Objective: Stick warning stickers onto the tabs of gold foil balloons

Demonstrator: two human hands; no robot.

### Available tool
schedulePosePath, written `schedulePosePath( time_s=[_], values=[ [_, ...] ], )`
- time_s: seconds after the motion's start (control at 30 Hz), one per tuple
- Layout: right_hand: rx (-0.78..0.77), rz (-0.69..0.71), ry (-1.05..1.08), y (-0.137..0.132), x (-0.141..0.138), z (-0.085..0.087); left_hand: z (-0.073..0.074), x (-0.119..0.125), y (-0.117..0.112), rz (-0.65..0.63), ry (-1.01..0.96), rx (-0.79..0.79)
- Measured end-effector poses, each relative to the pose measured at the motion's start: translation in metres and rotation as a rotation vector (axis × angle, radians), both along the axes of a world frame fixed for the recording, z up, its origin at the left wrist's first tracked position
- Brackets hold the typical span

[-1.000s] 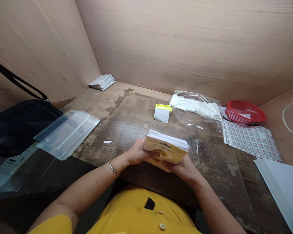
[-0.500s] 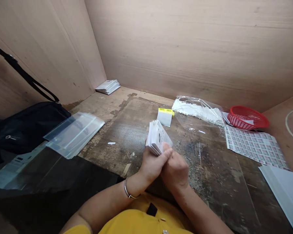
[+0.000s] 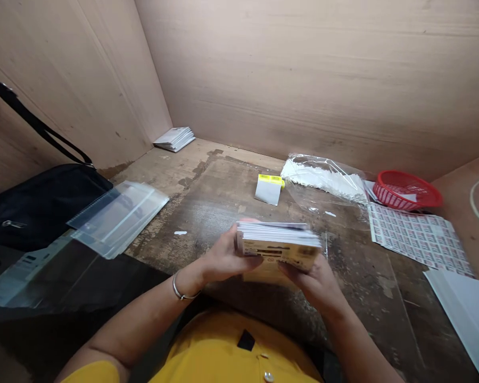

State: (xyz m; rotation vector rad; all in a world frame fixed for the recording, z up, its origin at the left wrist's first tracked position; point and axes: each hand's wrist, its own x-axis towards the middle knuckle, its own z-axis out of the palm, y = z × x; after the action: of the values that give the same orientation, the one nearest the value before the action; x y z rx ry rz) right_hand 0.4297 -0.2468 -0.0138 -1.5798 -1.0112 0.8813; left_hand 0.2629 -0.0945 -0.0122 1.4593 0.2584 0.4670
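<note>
A thick stack of printed cards (image 3: 279,250) is held upright above the near part of the table, its printed face toward me and its white edges on top. My left hand (image 3: 228,254) grips the left end, thumb across the front. At the other end my right hand (image 3: 313,279) does the same, with its thumb on the lower front. The fingers behind the stack are mostly hidden. Beyond it, a small grey-white card with a yellow barcoded strip (image 3: 268,189) lies on the table.
Another card stack (image 3: 174,139) sits in the far left corner. Clear plastic sleeves (image 3: 120,218) and a dark bag (image 3: 43,207) are at left. At right are a plastic bag of white pieces (image 3: 323,178), a red basket (image 3: 407,190), a sticker sheet (image 3: 419,234) and white sheets (image 3: 467,314).
The card stack has turned from edge-on to broad side facing me. My hands, close together before, have moved apart to its two ends.
</note>
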Motion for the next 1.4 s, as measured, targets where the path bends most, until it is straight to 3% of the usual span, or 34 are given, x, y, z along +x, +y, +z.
schedulePosePath(
  time_s=[0.07, 0.13, 0.23, 0.33, 0.5, 0.6, 0.67, 0.8, 0.93, 1.23, 1.4],
  values=[
    [0.045, -0.037, -0.175, -0.003, -0.006, -0.005, -0.004, -0.001, -0.008, 0.143, 0.008, 0.105],
    [0.061, -0.035, -0.246, -0.005, -0.010, -0.009, -0.014, -0.001, -0.016, 0.184, 0.056, 0.163],
    [0.064, -0.043, -0.248, -0.008, -0.011, -0.017, -0.029, 0.001, -0.022, 0.145, 0.056, 0.230],
    [0.087, -0.106, -0.200, -0.008, -0.013, -0.025, -0.035, 0.005, -0.017, 0.053, 0.047, 0.214],
    [0.045, -0.136, 0.034, -0.004, -0.019, -0.026, -0.031, 0.009, -0.002, -0.142, 0.121, 0.006],
    [0.008, -0.146, 0.153, -0.008, -0.021, -0.014, -0.028, 0.009, -0.003, -0.103, 0.162, -0.155],
    [0.018, -0.171, 0.194, -0.016, -0.022, -0.005, -0.027, 0.011, -0.009, -0.080, 0.168, -0.262],
    [-0.006, -0.224, 0.445, -0.036, -0.031, 0.006, -0.027, 0.018, -0.029, -0.238, 0.132, -0.531],
    [-0.027, -0.453, 0.645, -0.047, -0.041, 0.004, -0.030, 0.026, -0.048, -0.296, 0.161, -0.643],
    [0.027, -0.601, 0.526, -0.080, -0.041, -0.008, -0.029, 0.044, -0.072, -0.298, 0.281, -0.417],
    [0.251, -0.736, 0.693, -0.101, -0.058, -0.010, -0.019, 0.057, -0.081, -0.391, 0.318, -0.343]
  ],
)
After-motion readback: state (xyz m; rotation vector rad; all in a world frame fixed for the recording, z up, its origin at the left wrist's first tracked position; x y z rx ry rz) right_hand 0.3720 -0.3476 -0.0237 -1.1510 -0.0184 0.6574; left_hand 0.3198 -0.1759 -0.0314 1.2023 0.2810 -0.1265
